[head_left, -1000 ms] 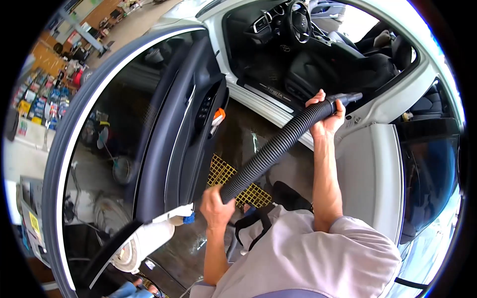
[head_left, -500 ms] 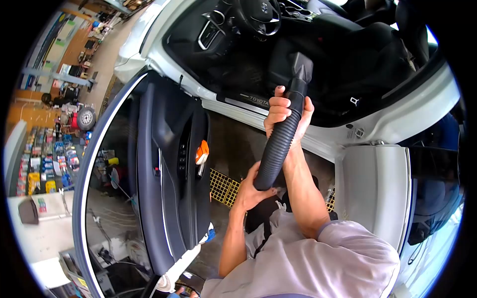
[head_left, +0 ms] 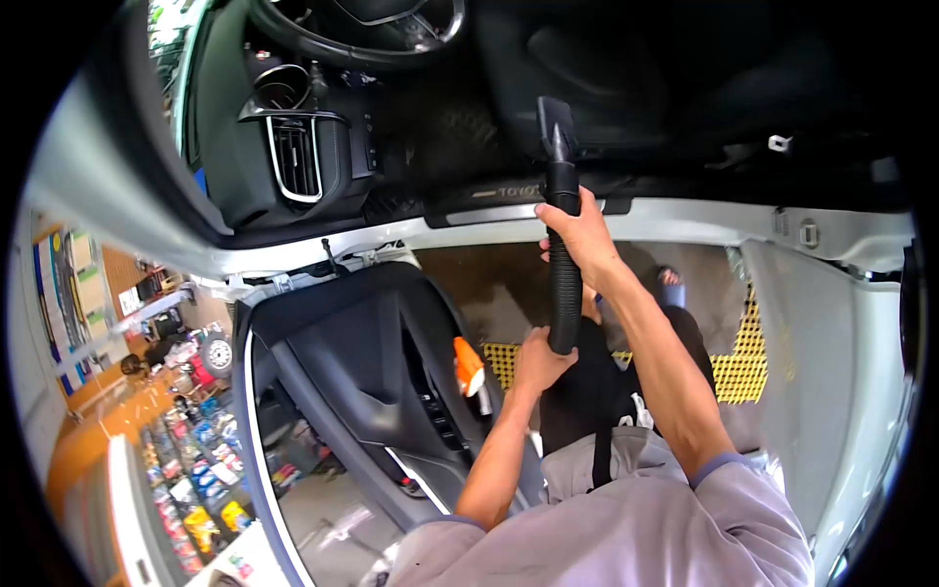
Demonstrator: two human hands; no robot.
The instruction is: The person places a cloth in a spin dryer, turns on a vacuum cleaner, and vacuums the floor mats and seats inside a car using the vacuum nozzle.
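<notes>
A black ribbed vacuum hose runs up from my lap toward the car, ending in a flat black nozzle. My right hand wraps the hose just below the nozzle's collar. Lower down, my left hand grips the hose's lower end, fingers curled around it. The nozzle's tip overlaps the side of the dark driver's seat, past the door sill with its lettered plate.
The open car door stands to my left, with an orange and white object in its pocket. The steering wheel is above left. Yellow floor grating lies below. Shelves of bottles stand beyond the door.
My view has moved closer to the car and turned. The hose now points straighter up, and my right hand holds it with the back of the hand showing.
</notes>
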